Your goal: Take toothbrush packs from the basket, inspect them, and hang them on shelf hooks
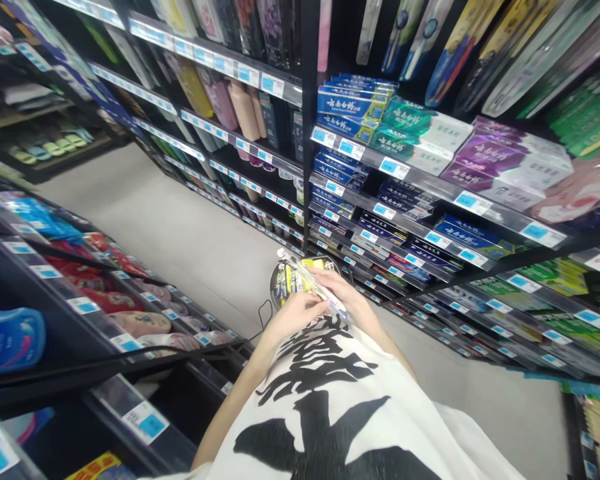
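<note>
A long, narrow clear toothbrush pack (321, 288) slants between my two hands, in front of my patterned shirt. My right hand (341, 291) is closed around its right side. The fingers of my left hand (303, 313) pinch it from the left, near its lower end. Print on the pack is too small to read. Just beyond my hands and partly hidden by them is a round dark container (272, 283) of yellow and blue packages (283, 280).
Shelves of toothpaste boxes (350, 107) rise on the right, with hanging toothbrush packs (465, 47) above. Bottles (243, 110) line the shelves ahead. At left, a rack (145, 320) carries colourful packages close to my left arm. Grey floor (170, 213) runs between them.
</note>
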Demonstrator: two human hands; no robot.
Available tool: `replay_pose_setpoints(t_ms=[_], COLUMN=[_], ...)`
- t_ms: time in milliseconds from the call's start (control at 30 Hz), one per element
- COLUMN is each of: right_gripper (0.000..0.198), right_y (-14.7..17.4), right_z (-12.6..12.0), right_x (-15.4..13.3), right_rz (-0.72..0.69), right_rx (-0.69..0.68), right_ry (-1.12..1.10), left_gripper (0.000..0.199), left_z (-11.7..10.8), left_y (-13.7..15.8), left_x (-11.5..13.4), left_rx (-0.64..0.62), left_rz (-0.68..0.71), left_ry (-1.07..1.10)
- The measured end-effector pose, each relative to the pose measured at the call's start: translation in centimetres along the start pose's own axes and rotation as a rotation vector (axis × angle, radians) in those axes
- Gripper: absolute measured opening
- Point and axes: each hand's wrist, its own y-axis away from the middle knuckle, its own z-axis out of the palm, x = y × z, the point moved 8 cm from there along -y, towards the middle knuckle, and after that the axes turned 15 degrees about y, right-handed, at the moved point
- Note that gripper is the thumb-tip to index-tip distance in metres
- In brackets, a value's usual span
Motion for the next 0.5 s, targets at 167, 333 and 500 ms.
replay_pose_setpoints(t_ms=[167, 333, 500], right_gripper=[0.054, 0.054, 0.056], right_y=[0.37, 0.5, 0.49], right_z=[-0.13, -0.08, -0.14], right_x=[-0.58, -0.81, -0.76], right_rz=[-0.022, -0.048, -0.051], right_rx=[0.013, -0.012, -0.017], right_ry=[0.048, 0.112, 0.116], left_gripper=[0.042, 0.042, 0.041], left_z=[-0.09, -0.16, -0.2], left_y=[0.08, 0.22, 0.3], left_x=[-0.13, 0.16, 0.66], left_rx=[0.003, 0.002, 0.011], left_rz=[-0.004, -0.006, -0.002], left_ry=[-0.001, -0.093, -0.161])
